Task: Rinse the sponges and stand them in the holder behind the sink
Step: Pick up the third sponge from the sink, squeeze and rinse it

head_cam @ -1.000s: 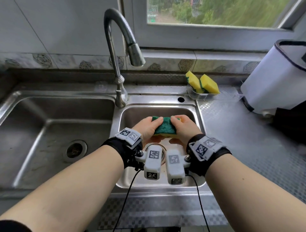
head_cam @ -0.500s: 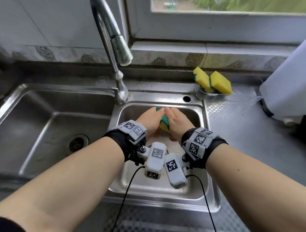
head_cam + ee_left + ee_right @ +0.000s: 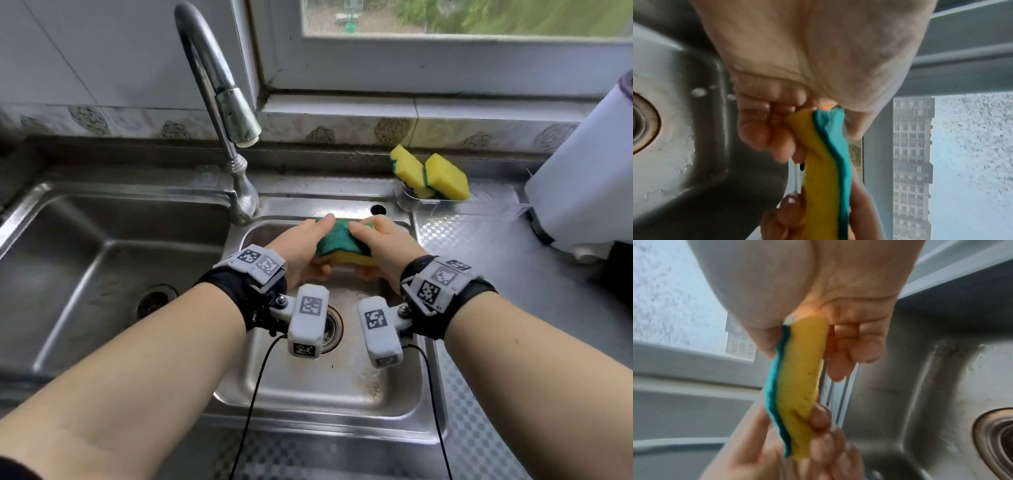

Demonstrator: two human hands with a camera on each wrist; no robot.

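The sponge [image 3: 339, 245] we are rinsing sits above the small sink basin [image 3: 318, 387], green side up, yellow underneath, held between our two hands. Our left hand [image 3: 301, 250] pinches its left end, thumb on top and fingers curled below, and our right hand [image 3: 380, 246] grips the right end likewise. Two more sponges [image 3: 430, 176] stand tilted in the holder [image 3: 411, 202] behind the basin.

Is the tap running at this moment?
Off, apparently: no stream falls from the faucet spout above the small basin.
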